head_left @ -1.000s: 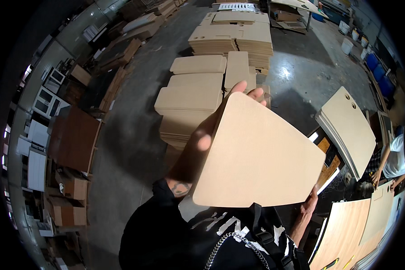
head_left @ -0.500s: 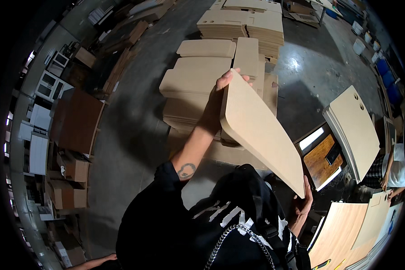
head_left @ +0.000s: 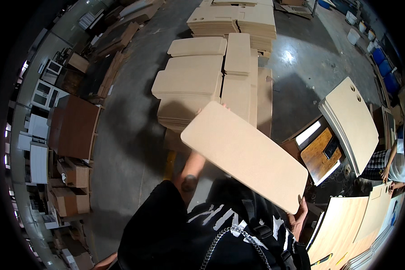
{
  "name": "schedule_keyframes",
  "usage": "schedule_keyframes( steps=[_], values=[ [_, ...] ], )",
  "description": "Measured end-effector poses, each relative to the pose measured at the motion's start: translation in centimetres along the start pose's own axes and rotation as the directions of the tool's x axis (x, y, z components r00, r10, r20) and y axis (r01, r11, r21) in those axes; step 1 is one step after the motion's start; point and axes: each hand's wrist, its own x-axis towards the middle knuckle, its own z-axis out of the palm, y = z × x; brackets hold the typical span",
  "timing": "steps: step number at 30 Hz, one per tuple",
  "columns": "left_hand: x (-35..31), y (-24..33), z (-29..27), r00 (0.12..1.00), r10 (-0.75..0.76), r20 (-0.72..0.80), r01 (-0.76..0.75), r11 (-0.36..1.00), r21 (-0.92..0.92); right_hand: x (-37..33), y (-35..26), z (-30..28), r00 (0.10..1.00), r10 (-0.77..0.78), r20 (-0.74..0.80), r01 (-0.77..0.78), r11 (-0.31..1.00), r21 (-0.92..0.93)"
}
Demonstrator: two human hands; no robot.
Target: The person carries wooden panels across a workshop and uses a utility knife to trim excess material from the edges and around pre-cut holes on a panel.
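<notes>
Partner: Log the piece first. Appearance?

Me: One board, pale tan, flat, longer than wide. Corners rounded, surface plain and even in tone. A thin edge shows along the near long side.

Partner: Position?

Me: Raised in front of my chest, broad face turned up toward my eyes. Long axis runs slantwise, from upper left down to lower right. Beyond it stand the stacked boards, of similar colour; the upper end overlaps them in view. To its right, apart from it, is a set of pale panels, the top one with two round holes near one end.

Partner: Fingers, left side?

Me: Left hand grips the far left end. Only fingertips show, past the top edge; palm and thumb are behind the board, so I cannot tell how widely the digits are spread. My forearm comes up underneath.

Partner: Right side?

Me: Right hand is at the lower right corner, digits bent in against the edge, one of them lying up along it. Spacing is about the board's thickness as far as I can see; the underside contact is hidden.

Partner: Load shared?

Me: Both hands are on the board, one at each end. Weight distribution cannot be read.
</notes>
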Motion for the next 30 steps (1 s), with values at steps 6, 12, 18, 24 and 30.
schedule_keyframes(
  steps=[6, 12, 18, 24, 30],
  values=[
    [0.0, -2.1, -12.3, 0.946, 0.268, -0.185, -0.175, 0.897, 0.405, 2.9, -0.2, 1.0, 0.976, 0.158, 0.15, -0.167, 0.985, 0.047],
    [-6.9, -5.2, -16.2, 0.82, -0.146, -0.554, 0.463, 0.739, 0.49, 8.3, 4.0, 5.0, 0.942, 0.3, 0.151, -0.269, 0.944, -0.193],
    [-24.3, -1.1, -30.8, 0.508, 0.212, -0.835, 0.661, 0.525, 0.536, 17.9, 9.3, 10.0, 0.913, 0.263, 0.311, -0.215, 0.96, -0.182],
    [-33.0, 2.6, -36.7, 0.353, 0.2, -0.914, 0.724, 0.561, 0.402, 25.1, 13.3, 16.6, 0.924, 0.118, 0.364, -0.135, 0.991, 0.021],
    [-25.8, 11.1, -32.3, 0.41, 0.127, -0.903, 0.866, 0.257, 0.429, 34.5, 19.3, 17.2, 0.948, 0.153, 0.278, -0.131, 0.987, -0.098]
  ],
)
